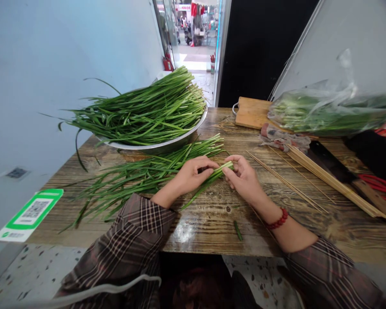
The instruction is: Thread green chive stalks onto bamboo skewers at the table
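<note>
A small bunch of garlic chives (216, 174) is between my two hands over the middle of the table. My left hand (195, 173) is closed around its green stems, thumb on top. At the pale cut ends, my right hand (241, 177) pinches the bunch between thumb and fingers. Just behind my hands lies a loose pile of chives (141, 171), leaves pointing left. Farther back a metal basin (180, 140) holds a big heap of chives (141, 113). Thin bamboo skewers (284, 180) rest to the right of my right hand.
On the right lie a skewer bundle (334, 180), a knife (334, 161), red scissor handles (379, 186) and a crumpled cloth (283, 136). Behind them are a cutting board (252, 112) and a plastic bag of greens (328, 109). A green QR card (32, 212) sits at the left edge.
</note>
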`<action>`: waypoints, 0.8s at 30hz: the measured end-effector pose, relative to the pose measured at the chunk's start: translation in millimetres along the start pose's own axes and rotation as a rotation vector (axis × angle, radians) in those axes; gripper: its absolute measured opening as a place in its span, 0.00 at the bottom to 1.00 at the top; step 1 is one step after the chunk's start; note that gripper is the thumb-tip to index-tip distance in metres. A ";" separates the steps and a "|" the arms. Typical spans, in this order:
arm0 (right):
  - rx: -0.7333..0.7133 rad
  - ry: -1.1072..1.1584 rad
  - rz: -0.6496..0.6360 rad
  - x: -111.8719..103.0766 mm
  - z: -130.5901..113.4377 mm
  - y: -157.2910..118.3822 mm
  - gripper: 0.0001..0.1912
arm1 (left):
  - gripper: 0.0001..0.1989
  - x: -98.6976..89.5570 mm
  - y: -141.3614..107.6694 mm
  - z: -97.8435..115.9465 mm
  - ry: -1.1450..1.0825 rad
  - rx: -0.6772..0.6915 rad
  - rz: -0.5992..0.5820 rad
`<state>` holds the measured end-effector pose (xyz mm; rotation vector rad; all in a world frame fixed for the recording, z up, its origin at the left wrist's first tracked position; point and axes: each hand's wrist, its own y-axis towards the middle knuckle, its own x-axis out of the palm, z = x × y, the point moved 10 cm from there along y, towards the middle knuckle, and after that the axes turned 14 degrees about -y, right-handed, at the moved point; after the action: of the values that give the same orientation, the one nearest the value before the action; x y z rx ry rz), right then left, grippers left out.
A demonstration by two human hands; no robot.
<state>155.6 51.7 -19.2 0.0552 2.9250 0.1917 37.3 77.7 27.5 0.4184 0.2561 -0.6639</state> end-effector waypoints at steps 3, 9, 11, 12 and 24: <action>0.011 0.045 -0.020 -1.9 -4.8 -1.6 0.17 | 0.13 -1.8 -0.8 -5.0 -0.026 -0.087 0.016; 0.043 0.116 -0.040 -4.3 -3.8 -1.2 0.21 | 0.14 10.2 -1.3 -7.2 -0.045 -0.141 -0.083; 0.044 0.099 -0.054 -2.9 -2.8 -0.8 0.22 | 0.11 11.2 -1.2 -7.5 -0.035 -0.141 -0.089; 0.043 0.082 -0.067 -1.4 -2.6 -0.8 0.22 | 0.10 10.4 -1.0 -7.8 -0.020 -0.140 -0.079; 0.053 -0.169 -0.072 5.6 9.6 -1.3 0.14 | 0.09 16.4 -3.0 -14.3 0.038 -0.142 -0.122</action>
<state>152.1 52.0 -29.8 -0.0253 2.7577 0.0934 46.4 73.1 8.0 0.2811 0.3649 -0.7521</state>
